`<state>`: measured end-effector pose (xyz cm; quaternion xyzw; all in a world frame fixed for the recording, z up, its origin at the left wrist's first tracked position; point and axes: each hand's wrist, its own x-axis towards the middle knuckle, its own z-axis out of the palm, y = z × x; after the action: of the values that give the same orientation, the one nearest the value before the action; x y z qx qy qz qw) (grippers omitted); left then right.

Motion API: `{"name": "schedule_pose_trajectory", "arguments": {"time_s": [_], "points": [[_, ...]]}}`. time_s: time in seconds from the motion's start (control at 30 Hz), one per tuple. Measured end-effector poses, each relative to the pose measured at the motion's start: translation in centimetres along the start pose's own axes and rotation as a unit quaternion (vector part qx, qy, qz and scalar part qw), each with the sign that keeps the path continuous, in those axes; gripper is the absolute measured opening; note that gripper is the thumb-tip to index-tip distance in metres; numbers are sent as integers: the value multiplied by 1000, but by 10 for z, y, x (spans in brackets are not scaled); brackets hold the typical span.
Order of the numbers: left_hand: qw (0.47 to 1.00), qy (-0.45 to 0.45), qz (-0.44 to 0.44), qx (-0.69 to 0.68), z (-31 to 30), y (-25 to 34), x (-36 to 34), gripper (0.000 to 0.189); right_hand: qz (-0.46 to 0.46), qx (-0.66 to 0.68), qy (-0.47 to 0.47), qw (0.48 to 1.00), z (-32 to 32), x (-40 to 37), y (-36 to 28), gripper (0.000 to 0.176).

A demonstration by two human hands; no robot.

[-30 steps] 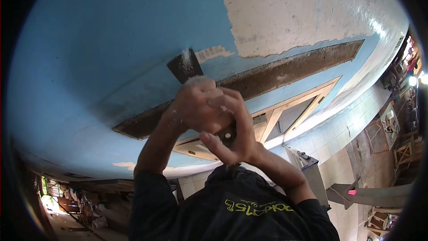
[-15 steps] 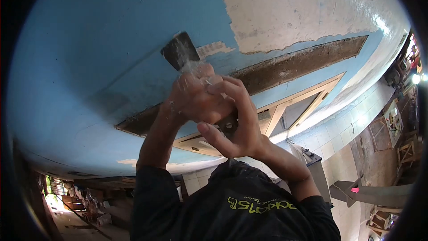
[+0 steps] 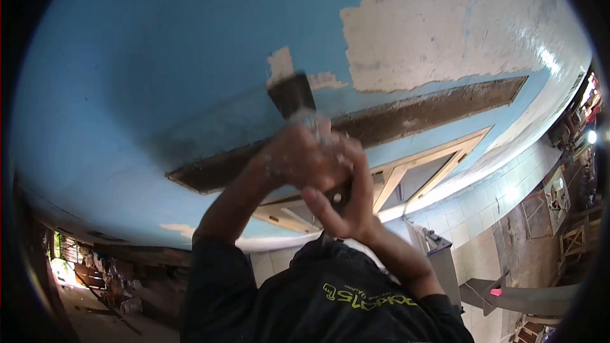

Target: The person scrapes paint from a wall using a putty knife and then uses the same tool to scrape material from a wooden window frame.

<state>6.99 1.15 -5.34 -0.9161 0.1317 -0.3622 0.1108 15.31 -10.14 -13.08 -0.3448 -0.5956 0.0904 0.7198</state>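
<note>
A wide dark-bladed scraper [image 3: 292, 94] lies against the blue painted wall [image 3: 190, 44], its blade at the edge of a small bare patch [image 3: 281, 63]. My left hand [image 3: 302, 159] is closed round the scraper, just below the blade. Lower and to the right, my right hand [image 3: 349, 194] curls round the handle's end, its fingers touching my left hand and its thumb on the near side. Both hands are slightly blurred, and pale flakes cling to the fingers. Most of the handle is hidden.
A larger bare patch [image 3: 438, 32] spreads at the upper right. A long brown recess [image 3: 419, 111] crosses the wall, above a wooden frame [image 3: 438, 155]. Grey metal parts [image 3: 448, 267] stand at the lower right, over the tiled floor [image 3: 470, 216]. Clutter [image 3: 114, 273] lies at the lower left.
Both hands and the scraper have moved right and slightly down in view. A bare pale patch now shows above the blade, where blue paint was. The view has shifted slightly.
</note>
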Motion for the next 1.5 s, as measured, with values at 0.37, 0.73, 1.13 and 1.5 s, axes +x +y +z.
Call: {"name": "schedule_pose_trajectory", "arguments": {"time_s": [0.37, 0.73, 1.13, 1.5], "points": [[995, -31, 64, 66, -6, -4, 13, 14, 20, 2, 4, 1000, -3, 7, -6, 64], [992, -53, 89, 65, -11, -5, 26, 13, 14, 3, 6, 1000, -11, 14, -6, 65], [994, -63, 86, 17, 1, -3, 26, 13, 39, -6, 7, 999, -17, 11, -12, 63], [988, -67, 128, 58, 5, -9, 36, 18, 96, 19, 21, 995, -23, 9, -14, 60]]}}
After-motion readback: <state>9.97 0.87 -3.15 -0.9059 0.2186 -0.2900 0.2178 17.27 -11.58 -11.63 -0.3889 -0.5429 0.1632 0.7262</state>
